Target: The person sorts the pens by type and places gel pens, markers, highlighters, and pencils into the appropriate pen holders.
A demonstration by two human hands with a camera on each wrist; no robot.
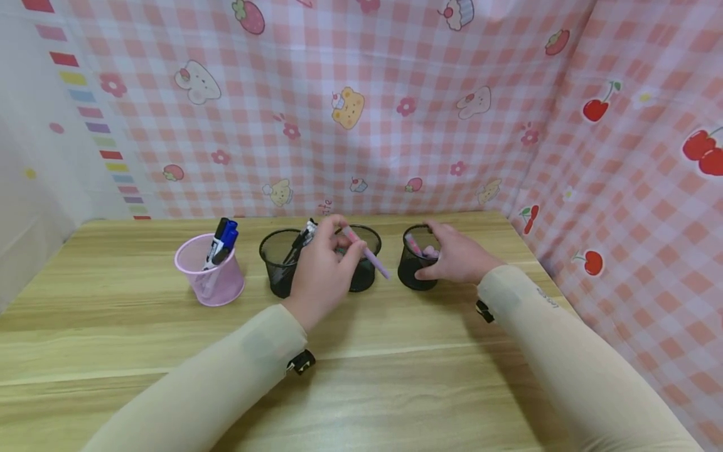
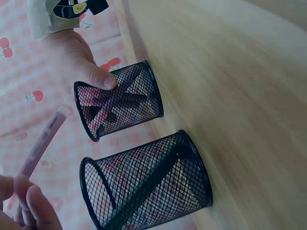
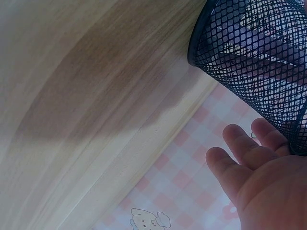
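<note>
My left hand [image 1: 323, 269] pinches a pink-and-lilac pen [image 1: 374, 260] between thumb and fingertips. This pen slants down to the right, above and between two black mesh pen holders. My right hand [image 1: 460, 256] grips the rightmost black mesh pen holder [image 1: 411, 271], thumb on its near side. Pink and purple pens stand inside that holder, and their dark shapes show through the mesh in the left wrist view. Partly behind my left hand is another black mesh pen holder [image 2: 144, 187], with a long green item leaning in it. In the right wrist view, several fingers [image 3: 240, 167] extend past the holder.
At the left stands a pink mesh pen holder [image 1: 220, 285] with black and blue markers [image 1: 223, 242]. Beside it, a black mesh holder [image 1: 275, 275] with black pens is partly covered by my left hand. A pink checked cloth [image 1: 395, 144] hangs behind the wooden table [image 1: 395, 376] and along its right.
</note>
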